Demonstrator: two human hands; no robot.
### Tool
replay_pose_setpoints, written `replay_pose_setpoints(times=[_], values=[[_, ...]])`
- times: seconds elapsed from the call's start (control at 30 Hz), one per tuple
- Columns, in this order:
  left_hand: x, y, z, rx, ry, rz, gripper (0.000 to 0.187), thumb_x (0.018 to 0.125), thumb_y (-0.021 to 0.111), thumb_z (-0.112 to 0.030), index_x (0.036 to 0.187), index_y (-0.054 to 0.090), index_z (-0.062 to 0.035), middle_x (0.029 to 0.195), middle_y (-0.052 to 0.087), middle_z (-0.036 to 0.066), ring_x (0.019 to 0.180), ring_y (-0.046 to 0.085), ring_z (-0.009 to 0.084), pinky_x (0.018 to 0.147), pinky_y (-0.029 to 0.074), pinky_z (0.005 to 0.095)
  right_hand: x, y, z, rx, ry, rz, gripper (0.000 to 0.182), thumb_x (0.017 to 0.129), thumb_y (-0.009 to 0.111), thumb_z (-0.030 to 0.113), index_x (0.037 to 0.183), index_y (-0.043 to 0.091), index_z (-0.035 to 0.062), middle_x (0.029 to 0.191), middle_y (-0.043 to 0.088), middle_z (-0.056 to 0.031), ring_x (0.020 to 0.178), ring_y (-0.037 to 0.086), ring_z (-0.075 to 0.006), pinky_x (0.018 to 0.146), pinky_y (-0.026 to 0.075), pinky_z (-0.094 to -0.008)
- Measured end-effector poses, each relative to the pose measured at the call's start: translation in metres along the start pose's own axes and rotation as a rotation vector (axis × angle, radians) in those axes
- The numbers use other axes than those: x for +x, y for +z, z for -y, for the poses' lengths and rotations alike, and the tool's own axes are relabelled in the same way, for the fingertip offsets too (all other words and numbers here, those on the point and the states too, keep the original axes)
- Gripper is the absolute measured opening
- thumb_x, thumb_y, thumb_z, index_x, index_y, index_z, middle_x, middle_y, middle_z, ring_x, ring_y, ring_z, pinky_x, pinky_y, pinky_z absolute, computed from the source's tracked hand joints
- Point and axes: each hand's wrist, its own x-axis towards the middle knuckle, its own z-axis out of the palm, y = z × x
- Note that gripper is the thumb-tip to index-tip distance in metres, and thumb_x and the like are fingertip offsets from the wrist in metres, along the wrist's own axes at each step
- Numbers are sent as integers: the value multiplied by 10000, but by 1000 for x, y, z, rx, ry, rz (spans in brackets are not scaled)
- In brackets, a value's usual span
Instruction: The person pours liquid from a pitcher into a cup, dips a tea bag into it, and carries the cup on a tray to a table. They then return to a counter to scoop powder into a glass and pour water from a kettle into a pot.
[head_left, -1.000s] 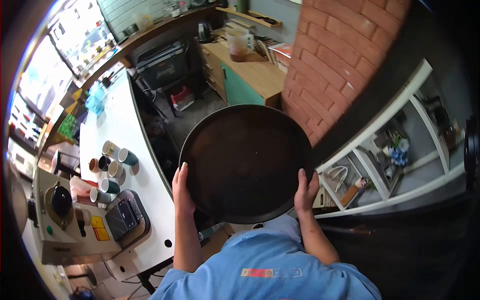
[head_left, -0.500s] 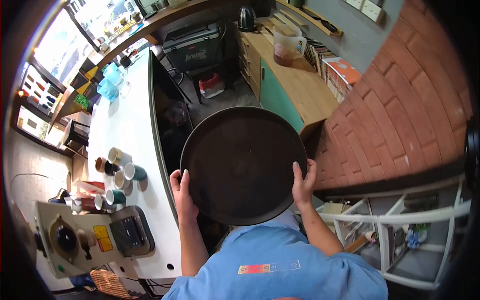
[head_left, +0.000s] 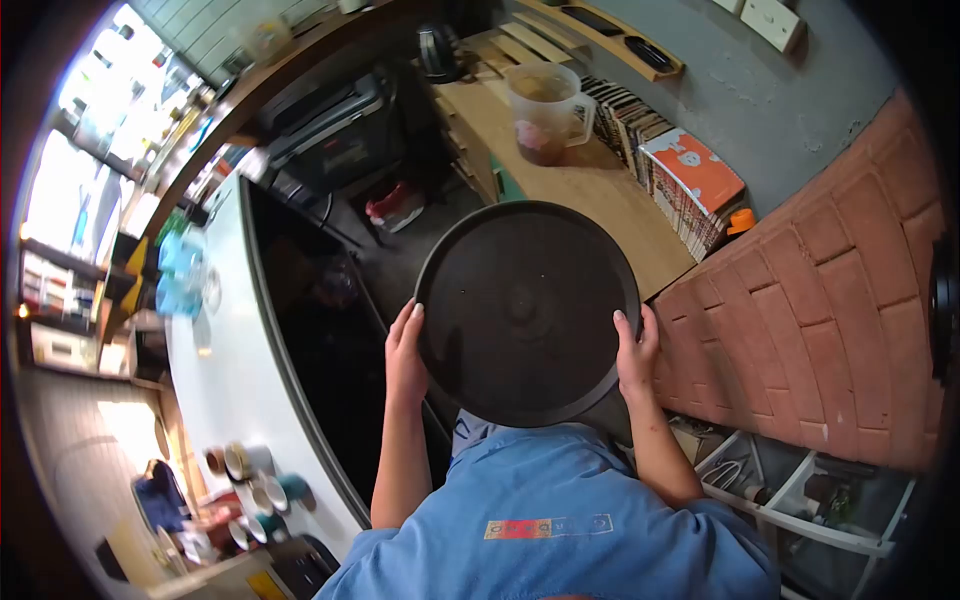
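A round black serving tray (head_left: 525, 320) is held up in front of my blue shirt, its flat inner face toward me. My left hand (head_left: 407, 350) grips the rim at the left, thumb over the edge. On the opposite side, my right hand (head_left: 636, 350) clasps the rim the same way, with its thumb on the near face. The fingers behind the tray are partly hidden. No objects lie on the tray, apart from a few tiny light specks.
A wooden cabinet top (head_left: 620, 230) ahead carries a plastic pitcher (head_left: 545, 110), a kettle (head_left: 437, 52) and a row of books (head_left: 690, 180). At left, a white counter (head_left: 225, 350) holds several cups (head_left: 250, 465) and blue containers (head_left: 178, 285). A brick wall (head_left: 800, 330) borders the right.
The view has turned and come nearer to the wooden cabinet. Both hands still hold the tray, which sits slightly further right and higher in view. The counter and cups have shifted left and down.
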Motion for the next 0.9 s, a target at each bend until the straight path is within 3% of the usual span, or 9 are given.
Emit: replay_pose_setpoints(times=[0.13, 0.2, 0.4, 0.5, 0.6, 0.67, 0.8, 0.87, 0.9], values=[[122, 15, 44, 160, -133, 163, 555, 908, 591, -329, 1282, 484, 66, 1286, 520, 153, 1228, 448, 207, 1045, 304, 307, 44, 5, -40, -94, 33, -189, 429, 833, 678, 257, 1159, 554, 5, 1119, 486, -140, 1040, 499, -269, 916, 404, -376], [171, 39, 60, 314, -178, 206, 421, 943, 525, -316, 1202, 563, 14, 1163, 593, 70, 1104, 519, 154, 946, 378, 296, 57, 16, -41, -183, 67, -284, 462, 829, 682, 273, 1178, 545, 3, 1148, 480, -150, 1077, 488, -280, 930, 399, -384], [281, 95, 96, 451, -474, 480, 663, 904, 580, -365, 1361, 377, 71, 1314, 492, 163, 1244, 431, 232, 1051, 294, 349, 97, 35, -73, -379, 235, -561, 551, 819, 687, 319, 1234, 512, 0, 1230, 470, -197, 1150, 475, -328, 956, 395, -407], [317, 125, 104, 617, -540, 611, 768, 869, 608, -403, 1365, 332, 115, 1402, 373, 211, 1324, 349, 262, 1085, 267, 333, 106, 35, -88, -363, 309, -569, 568, 816, 678, 321, 1254, 498, 6, 1229, 478, -223, 1155, 476, -349, 966, 386, -416], [342, 146, 121, 673, -543, 729, 777, 870, 599, -404, 1366, 320, 125, 1405, 377, 232, 1323, 354, 266, 1086, 264, 327, 112, 42, -84, -192, 257, -578, 566, 811, 676, 314, 1257, 498, 15, 1245, 471, -231, 1181, 455, -352, 985, 365, -428], [351, 161, 124, 672, -559, 798, 783, 868, 600, -408, 1367, 317, 126, 1402, 385, 236, 1319, 362, 267, 1086, 264, 322, 117, 51, -68, -364, 287, -704, 573, 811, 672, 341, 1244, 511, 3, 1139, 547, -165, 1103, 526, -290, 933, 408, -382], [365, 180, 144, 721, -549, 860, 789, 862, 605, -409, 1367, 318, 125, 1384, 416, 237, 1301, 388, 269, 1083, 266, 310, 120, 43, -98, -383, 395, -808, 597, 803, 679, 351, 1257, 501, 7, 1107, 551, -161, 1092, 530, -296, 933, 408, -378], [368, 185, 152, 723, -548, 886, 788, 864, 602, -410, 1366, 318, 128, 1384, 417, 235, 1298, 392, 268, 1081, 267, 307, 118, 37, -103, -378, 462, -732, 775, 778, 692, 397, 1339, 393, -47, 1279, 446, -254, 1220, 418, -388, 1016, 340, -441], [370, 188, 155, 725, -539, 898, 787, 866, 599, -411, 1364, 319, 130, 1384, 418, 233, 1294, 395, 268, 1080, 268, 304, 117, 36, -103, -371, 463, -740, 775, 778, 692, 397, 1339, 393, -47, 1279, 446, -254, 1220, 418, -388, 1016, 340, -441]])
